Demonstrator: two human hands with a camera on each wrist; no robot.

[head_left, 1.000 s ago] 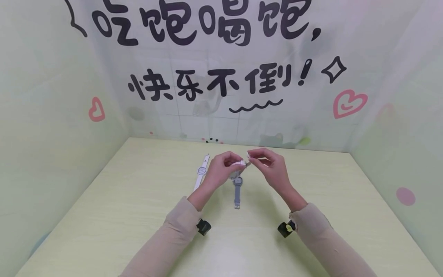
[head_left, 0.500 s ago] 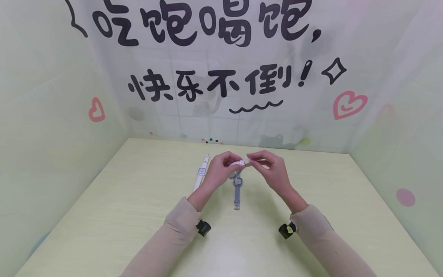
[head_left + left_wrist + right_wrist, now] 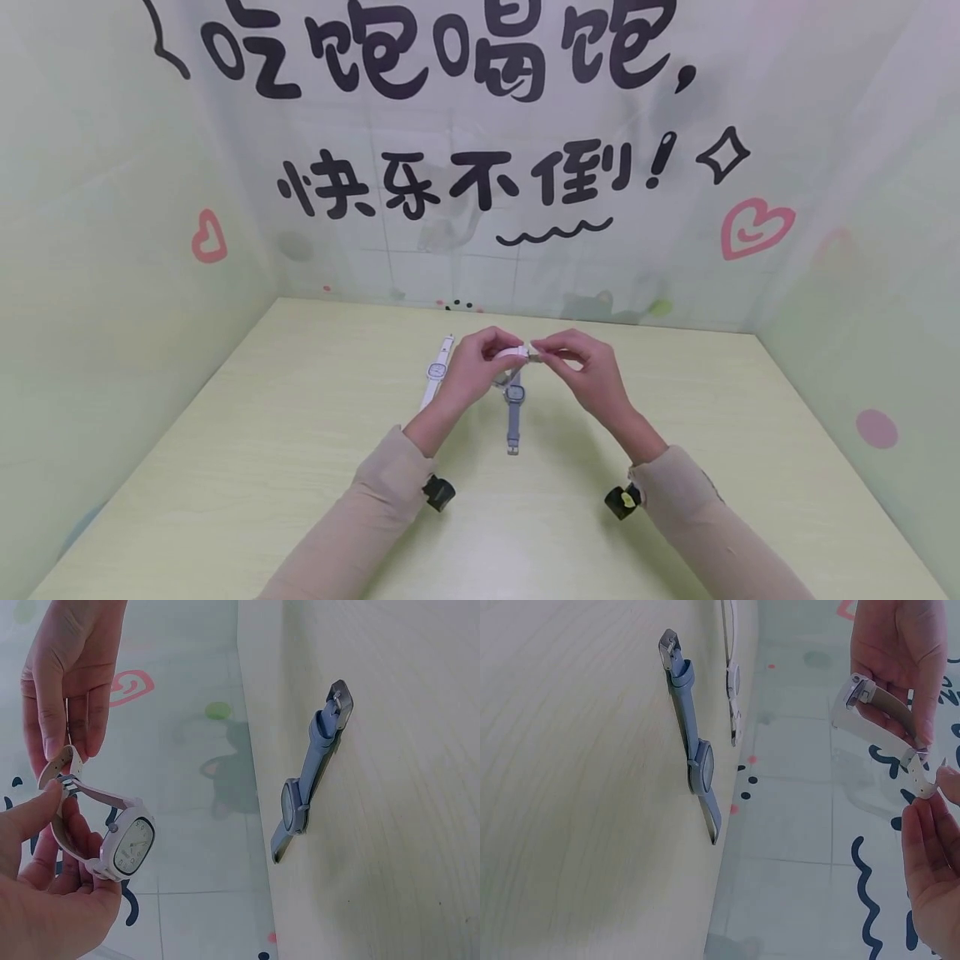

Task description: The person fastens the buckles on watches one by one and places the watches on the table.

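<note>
A white wristwatch (image 3: 133,846) is held up off the table, its strap bent into a loop. My left hand (image 3: 474,367) pinches the strap by the buckle between thumb and fingers. On the other side, my right hand (image 3: 588,362) pinches the strap's free end (image 3: 921,784), which has holes and passes through the buckle. The dial hangs below the fingers in the left wrist view. Beneath the hands, a blue-grey wristwatch (image 3: 515,408) lies on the table with its strap laid out straight. In the head view the left hand partly covers the held watch.
Left of the hands lies another white wristwatch (image 3: 437,372), stretched out flat and partly hidden by the left wrist. The pale wooden table (image 3: 247,467) is enclosed by printed fabric walls (image 3: 645,258) at the back and both sides.
The right hand has moved slightly left toward the left hand, bringing the strap's free end closer to the buckle. The left hand has stayed almost still, and the watches on the table have not moved.
</note>
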